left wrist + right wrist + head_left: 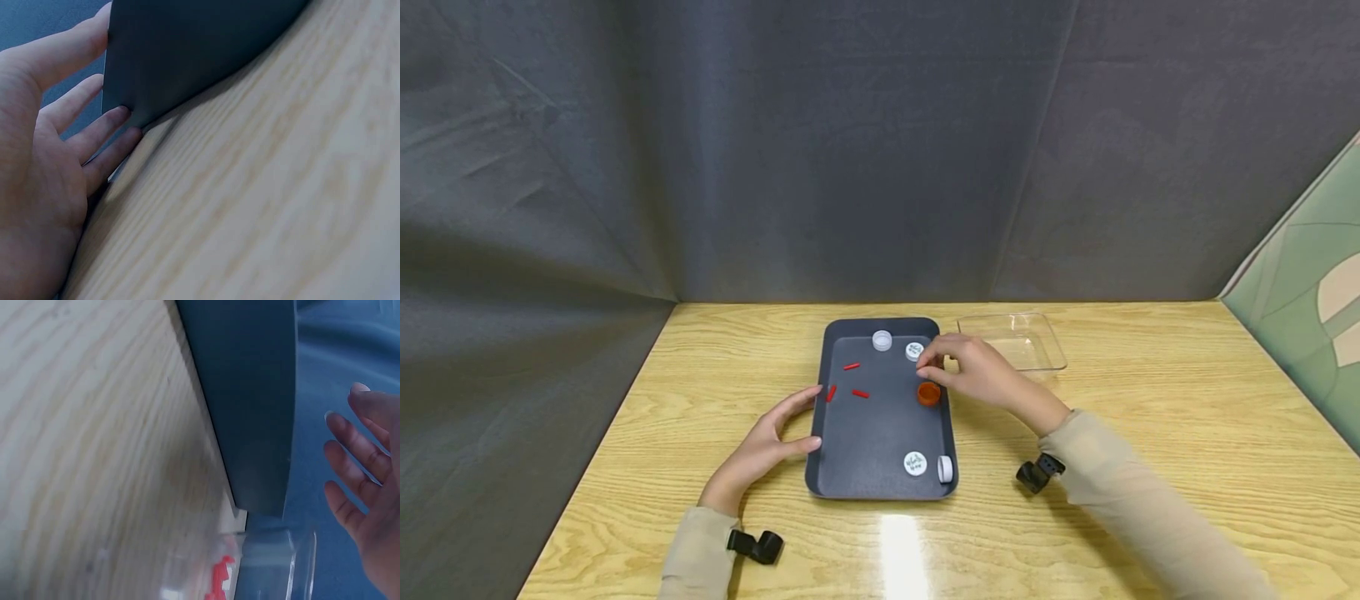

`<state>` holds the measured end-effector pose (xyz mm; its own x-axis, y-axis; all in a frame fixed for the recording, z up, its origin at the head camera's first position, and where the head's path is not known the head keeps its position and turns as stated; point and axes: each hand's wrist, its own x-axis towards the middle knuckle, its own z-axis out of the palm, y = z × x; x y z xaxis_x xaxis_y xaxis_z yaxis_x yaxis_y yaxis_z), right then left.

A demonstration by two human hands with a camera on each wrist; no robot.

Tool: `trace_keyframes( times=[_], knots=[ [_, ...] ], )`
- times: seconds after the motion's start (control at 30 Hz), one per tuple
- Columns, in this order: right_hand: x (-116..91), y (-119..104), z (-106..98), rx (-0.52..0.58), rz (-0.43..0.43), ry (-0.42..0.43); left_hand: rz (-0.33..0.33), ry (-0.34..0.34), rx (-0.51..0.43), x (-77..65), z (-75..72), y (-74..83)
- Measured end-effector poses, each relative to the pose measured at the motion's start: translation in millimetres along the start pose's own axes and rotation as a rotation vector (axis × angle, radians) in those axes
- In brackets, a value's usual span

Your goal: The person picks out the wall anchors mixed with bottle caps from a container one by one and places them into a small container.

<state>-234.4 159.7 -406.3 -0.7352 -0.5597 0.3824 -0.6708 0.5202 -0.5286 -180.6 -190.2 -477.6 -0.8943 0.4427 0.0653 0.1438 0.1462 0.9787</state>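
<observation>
a: how many red sticks do you count?
b: three red sticks (861, 393), all lying flat in the left half of the dark tray (872, 490).

a: which way do they point?
b: the far one lies nearly crosswise, its right end slightly farther from the person. the one by the left rim has its long axis close to lengthwise, far end leaning right. the third is nearly crosswise too, right end a touch nearer the person.

a: and the rest?
b: four white caps (915, 463): two at the far end, two at the near end, of which the one at the right corner stands on its edge. one orange container (928, 394) by the right rim. one clear box (1049, 364) on the worktop (1120, 467), beyond the tray's right side.

a: the hands?
b: the left hand (767, 442) has its fingers spread wide, tips touching the tray's left side, grasping nothing. the right hand (970, 367) is above the right rim, just beside the orange container, thumb and forefinger tips drawn close together; i cannot tell whether anything is between them.
</observation>
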Motion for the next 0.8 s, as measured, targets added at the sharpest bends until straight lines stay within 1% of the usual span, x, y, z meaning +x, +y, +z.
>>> trace_keyframes(
  times=[0.2, 0.3, 0.5, 0.67, 0.8],
  knots=[
    [5.7, -6.3, 8.2, -0.016, 0.015, -0.059, 0.007, -0.001, 0.003, 0.0, -0.5, -0.1],
    [8.9, -8.1, 12.0, -0.025, 0.010, -0.082, 0.005, -0.001, 0.004, 0.0, -0.5, 0.0],
    [14.7, -7.0, 21.7, -0.036, -0.028, -0.103, 0.001, 0.002, 0.005, 0.2, -0.4, 0.6],
    [18.1, -5.2, 30.8, -0.045, -0.010, -0.132, -0.007, 0.003, 0.006, 0.3, 0.1, 0.3],
    [21.7, -5.3, 35.6, -0.055, -0.017, -0.147, -0.014, 0.005, 0.008, 0.1, 0.3, -0.5]
  ],
)
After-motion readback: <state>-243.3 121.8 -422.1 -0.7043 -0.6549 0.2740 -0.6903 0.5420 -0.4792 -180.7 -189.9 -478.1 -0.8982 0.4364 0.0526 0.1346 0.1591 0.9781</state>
